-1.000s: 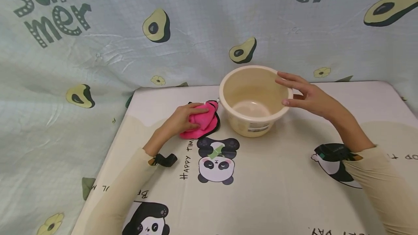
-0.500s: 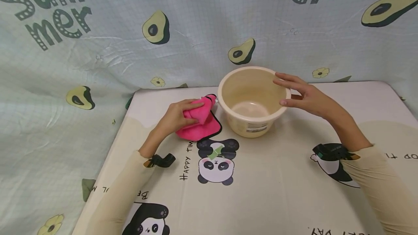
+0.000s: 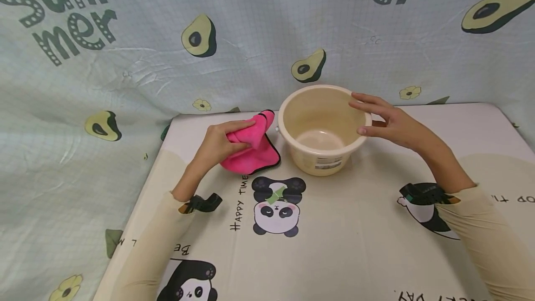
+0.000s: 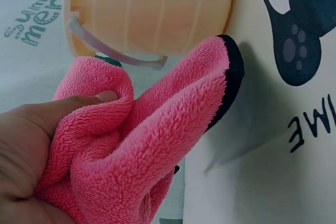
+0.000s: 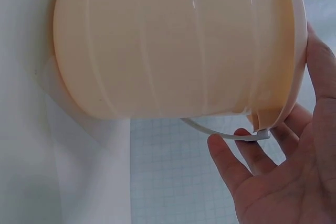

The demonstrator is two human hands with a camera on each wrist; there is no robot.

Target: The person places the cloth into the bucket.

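My left hand (image 3: 215, 145) pinches a fluffy pink cleaning cloth (image 3: 256, 154) with black edging, bunched at its top and hanging down over the table, left of a cream plastic bucket (image 3: 307, 150). In the left wrist view, the thumb presses into the folds of the cloth (image 4: 152, 140). The bucket stands upright, and its inside shows nothing in it. My right hand (image 3: 397, 124) holds the bucket's right rim. In the right wrist view, the thumb lies along the rim, and two fingers reach past the pale carrying handle (image 5: 210, 131).
The table (image 3: 347, 245) wears a cover printed with pandas and lettering. Behind it and to the left hangs a pale curtain (image 3: 251, 36) with avocado prints. A label sticks to the bucket's front. Black wrist cameras sit on both forearms.
My left hand has lifted the pink cloth off the table and drawn slightly left and up, so the cloth unfolds downward. The right hand and bucket have hardly moved.
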